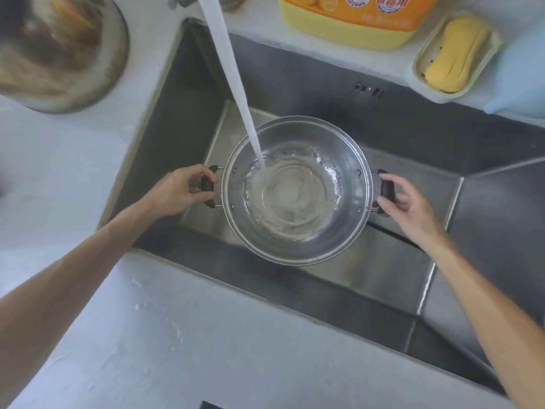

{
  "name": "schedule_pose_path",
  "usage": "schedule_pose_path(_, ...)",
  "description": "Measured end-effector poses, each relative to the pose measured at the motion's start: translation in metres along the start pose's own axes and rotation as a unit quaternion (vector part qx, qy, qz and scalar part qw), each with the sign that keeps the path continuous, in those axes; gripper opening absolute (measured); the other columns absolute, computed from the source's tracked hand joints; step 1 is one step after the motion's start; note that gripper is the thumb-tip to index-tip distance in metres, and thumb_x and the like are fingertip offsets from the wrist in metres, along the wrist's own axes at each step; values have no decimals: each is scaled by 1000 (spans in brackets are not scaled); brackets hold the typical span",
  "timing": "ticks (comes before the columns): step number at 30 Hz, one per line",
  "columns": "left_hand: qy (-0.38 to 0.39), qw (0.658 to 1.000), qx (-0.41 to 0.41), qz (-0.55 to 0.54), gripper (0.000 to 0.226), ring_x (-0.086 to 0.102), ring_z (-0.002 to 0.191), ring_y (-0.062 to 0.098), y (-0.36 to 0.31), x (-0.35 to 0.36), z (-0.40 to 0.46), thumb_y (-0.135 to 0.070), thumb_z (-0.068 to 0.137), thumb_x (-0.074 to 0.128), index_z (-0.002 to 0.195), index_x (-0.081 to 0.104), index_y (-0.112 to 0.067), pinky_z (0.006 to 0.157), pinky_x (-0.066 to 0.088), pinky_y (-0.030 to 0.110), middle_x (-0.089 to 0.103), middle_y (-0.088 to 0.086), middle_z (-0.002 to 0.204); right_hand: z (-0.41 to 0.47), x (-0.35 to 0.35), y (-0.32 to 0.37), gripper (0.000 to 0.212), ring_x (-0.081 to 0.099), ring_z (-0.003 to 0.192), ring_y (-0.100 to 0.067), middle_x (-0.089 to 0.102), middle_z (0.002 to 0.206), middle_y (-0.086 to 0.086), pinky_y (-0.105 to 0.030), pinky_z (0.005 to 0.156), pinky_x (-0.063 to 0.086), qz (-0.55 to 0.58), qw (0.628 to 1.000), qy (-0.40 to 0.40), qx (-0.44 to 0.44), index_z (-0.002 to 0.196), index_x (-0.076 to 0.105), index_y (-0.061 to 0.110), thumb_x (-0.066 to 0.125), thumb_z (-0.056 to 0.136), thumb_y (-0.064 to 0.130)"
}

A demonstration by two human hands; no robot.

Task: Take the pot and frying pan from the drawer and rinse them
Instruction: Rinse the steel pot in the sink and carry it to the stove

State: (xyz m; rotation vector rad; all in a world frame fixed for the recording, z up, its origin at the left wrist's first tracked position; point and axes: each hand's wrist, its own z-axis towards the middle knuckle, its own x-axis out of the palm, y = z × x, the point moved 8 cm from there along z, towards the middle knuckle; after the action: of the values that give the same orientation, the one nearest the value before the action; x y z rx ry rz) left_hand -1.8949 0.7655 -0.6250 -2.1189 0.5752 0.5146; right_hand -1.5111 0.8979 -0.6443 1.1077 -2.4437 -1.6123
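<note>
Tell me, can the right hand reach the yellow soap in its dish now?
Probably not at once: the right hand holds the pot handle. Once it lets go, nothing stands between it and the soap.

The pale counter (88, 160) carries a metal bowl (56, 45), detergent bottle (354, 22) and soap dish (424, 59).

pot (321, 231): shiny metal (wet) | sink (295, 75): brushed steel | counter (206, 335): matt

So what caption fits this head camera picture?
Both hands, left hand and right hand, hold the pot under running water.
</note>
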Motion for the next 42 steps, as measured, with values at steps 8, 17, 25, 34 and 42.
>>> schedule_pose_path(8,3,996,-23,85,26,67,80,19,12,0,17,-13,78,73,87,59,-34,82,52,29,71,5,86,7,15,-26,47,69,68,-12,72,94,-13,-37,82,56,-28,998,12,47,86,55,51,70,82,7)
schedule_pose_path(17,-3,994,-40,103,38,67,86,26,8,2,18,-15,80,71,82,52,-49,89,50,41,71,3,88,16,13,-20,28,66,59,2,61,113,0,-10,67,53,-59,997,23,52,94,63,26,71,80,3)
schedule_pose_path(25,-360,904,112,-201,28,63,87,8,-96,-98,-22,-15,88,62,110,50,-27,79,49,20,63,3,104,15,14,-29,40,71,69,-20,66,112,2,-41,85,56,-30,997,44,64,90,64,37,85,57,45)
schedule_pose_path(34,-376,889,110,-235,14,66,88,-7,-168,-114,-1,-3,87,53,96,63,-8,73,48,15,61,-22,110,16,14,-34,38,71,66,-15,66,110,2,-46,88,54,-26,997,30,64,84,62,41,71,80,5)
schedule_pose_path(42,-211,950,100,-208,24,63,78,3,-163,-91,15,-15,81,59,90,58,-36,74,53,21,66,-9,89,16,16,-30,35,71,67,-13,65,113,-2,-42,87,54,-22,998,27,51,85,61,39,70,81,5)
